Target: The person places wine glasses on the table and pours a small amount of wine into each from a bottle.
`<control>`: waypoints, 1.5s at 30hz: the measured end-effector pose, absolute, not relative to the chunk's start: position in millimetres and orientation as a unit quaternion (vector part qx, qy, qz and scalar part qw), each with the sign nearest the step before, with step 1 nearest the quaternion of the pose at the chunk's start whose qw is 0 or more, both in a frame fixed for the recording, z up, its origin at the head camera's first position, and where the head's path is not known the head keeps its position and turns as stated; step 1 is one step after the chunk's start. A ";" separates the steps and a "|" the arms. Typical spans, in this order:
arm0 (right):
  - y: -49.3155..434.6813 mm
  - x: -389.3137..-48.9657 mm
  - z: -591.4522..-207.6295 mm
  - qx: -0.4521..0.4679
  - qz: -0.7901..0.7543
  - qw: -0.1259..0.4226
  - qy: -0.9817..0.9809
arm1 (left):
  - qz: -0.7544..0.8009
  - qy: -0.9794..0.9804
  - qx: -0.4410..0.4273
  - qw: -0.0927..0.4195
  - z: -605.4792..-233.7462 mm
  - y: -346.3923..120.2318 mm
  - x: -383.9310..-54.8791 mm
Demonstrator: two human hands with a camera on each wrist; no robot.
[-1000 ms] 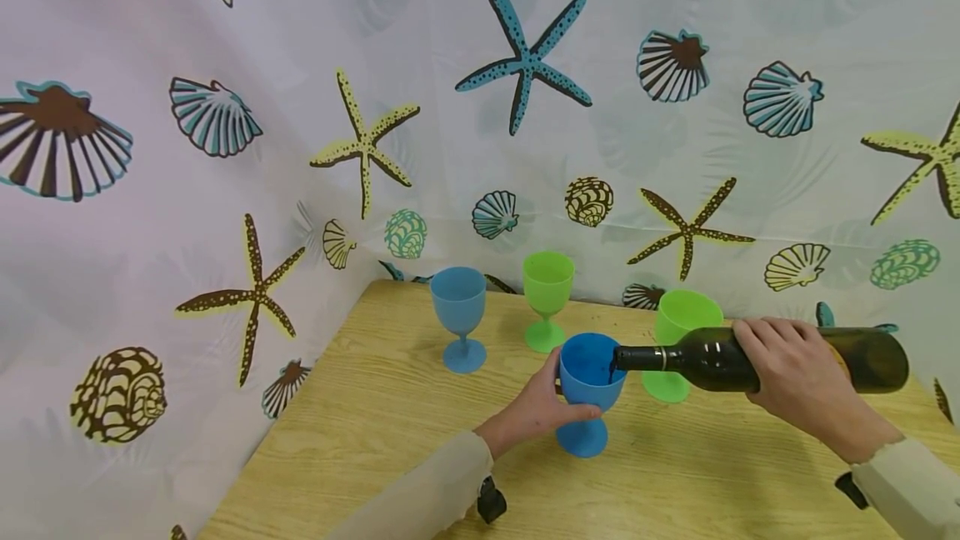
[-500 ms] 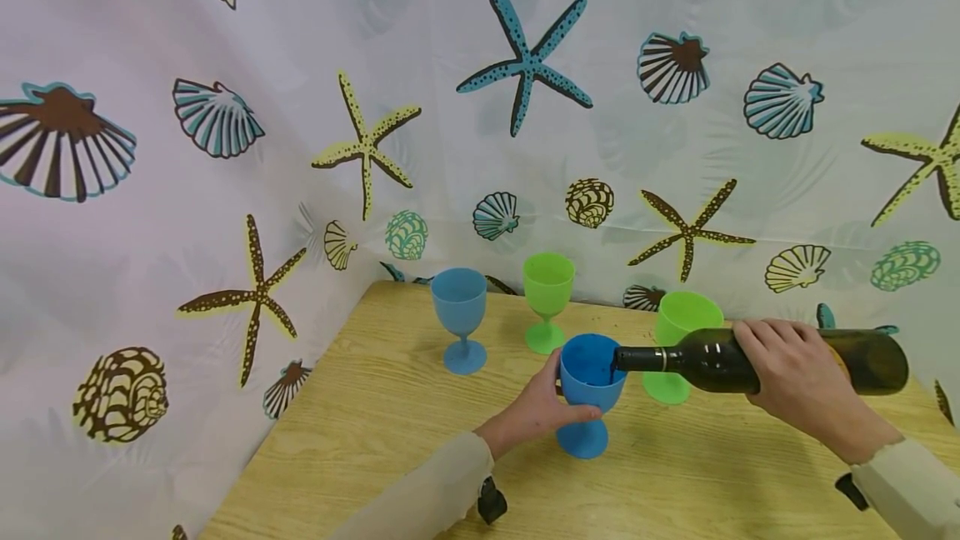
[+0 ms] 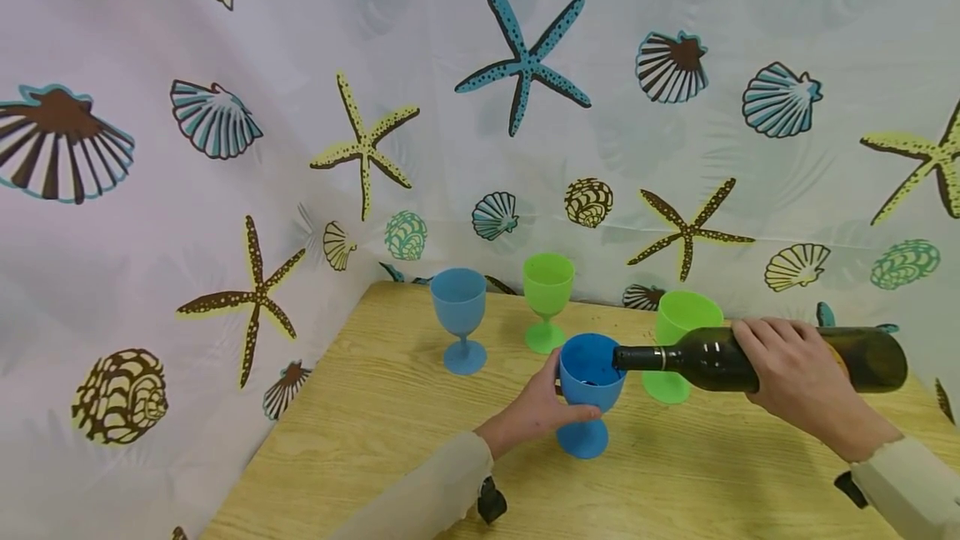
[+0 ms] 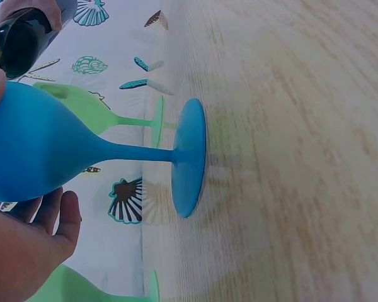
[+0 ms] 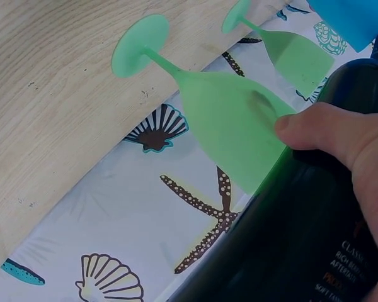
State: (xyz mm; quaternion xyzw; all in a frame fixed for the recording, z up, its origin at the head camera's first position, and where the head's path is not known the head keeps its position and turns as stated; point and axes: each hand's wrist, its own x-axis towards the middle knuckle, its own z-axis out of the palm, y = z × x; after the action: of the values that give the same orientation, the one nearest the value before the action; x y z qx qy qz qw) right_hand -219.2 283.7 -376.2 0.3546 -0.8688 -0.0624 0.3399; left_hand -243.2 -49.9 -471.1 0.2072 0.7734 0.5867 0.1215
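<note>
A blue goblet (image 3: 596,394) stands upright on the wooden table. My left hand (image 3: 542,403) grips its bowl, thumb across the front and fingers round the far side. In the left wrist view the stem and round foot of this goblet (image 4: 135,153) show fully, with the foot on the tabletop. My right hand (image 3: 795,369) holds a dark wine bottle (image 3: 716,359) almost level, its mouth just over the goblet's right rim. Dark liquid shows low inside the bowl. Part of the printed label on the bottle (image 5: 271,239) is visible in the right wrist view.
Another blue goblet (image 3: 459,307) stands at the back left, beside a green goblet (image 3: 548,288). A second green goblet (image 3: 681,312) is partly hidden behind the bottle. A white curtain (image 3: 420,15) with shells and starfish hangs along the left and back edges of the table (image 3: 360,432).
The thin dark stream seen earlier at the bottle's mouth no longer shows, and dark liquid is visible in the bowl. Both hands, the bottle and the goblet keep nearly the same place.
</note>
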 end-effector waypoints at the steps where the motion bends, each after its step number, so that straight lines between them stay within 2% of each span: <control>1: 283.5 -219.3 -376.1 0.355 -0.062 0.340 -0.868 | 0.588 0.772 0.208 0.121 -471.2 -50.1 -243.3; 45: 282.7 -219.9 -373.0 0.363 -0.083 0.346 -0.861 | 0.594 0.766 0.212 0.122 -469.9 -51.0 -242.3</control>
State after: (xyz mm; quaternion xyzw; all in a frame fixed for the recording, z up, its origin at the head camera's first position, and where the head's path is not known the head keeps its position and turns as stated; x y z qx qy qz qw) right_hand -219.9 282.7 -373.0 0.3634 -0.8610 -0.0829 0.3459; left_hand -242.3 -51.0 -469.9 0.2118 0.7663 0.5942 0.1216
